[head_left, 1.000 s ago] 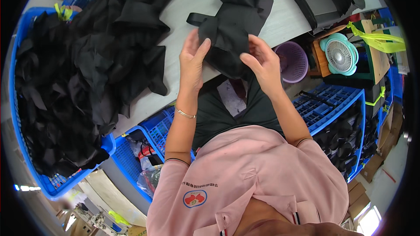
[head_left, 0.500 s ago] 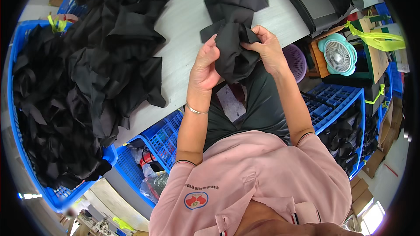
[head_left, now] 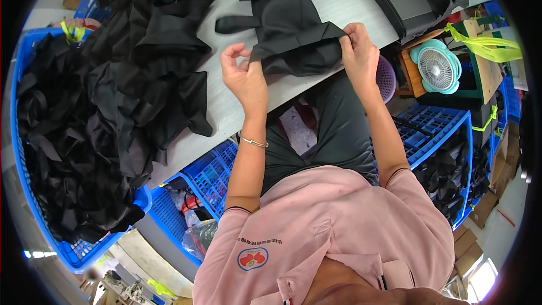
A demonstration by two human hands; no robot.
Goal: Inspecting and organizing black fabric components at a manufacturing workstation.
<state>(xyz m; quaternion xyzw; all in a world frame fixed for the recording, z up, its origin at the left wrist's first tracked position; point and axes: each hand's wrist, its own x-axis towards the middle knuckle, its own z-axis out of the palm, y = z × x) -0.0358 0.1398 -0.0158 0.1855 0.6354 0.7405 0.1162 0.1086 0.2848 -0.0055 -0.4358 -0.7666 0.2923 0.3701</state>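
Note:
A black sewn cloth piece (head_left: 288, 17) with strap-like flaps lies spread over the near edge of the light grey table (head_left: 226, 93). My left hand (head_left: 244, 73) pinches its near left corner between thumb and finger, the other fingers curled. At the near right corner, my right hand (head_left: 359, 51) grips the cloth's edge, holding that side stretched out. The near part of the cloth folds and sags between my hands, with a darker opening under the upper layer. One flap sticks out to the left on the tabletop.
A heap of black cloth pieces (head_left: 124, 79) covers the table's left side and fills a blue basket (head_left: 17, 101). At the right stand a purple basket (head_left: 386, 79), a teal fan (head_left: 436, 66) and a blue crate (head_left: 435, 116). A black case-like object (head_left: 389, 0) borders the far right.
The bunched cloth has been spread flat and wide on the table. My left hand has moved left and my right hand slightly right, each now at a corner.

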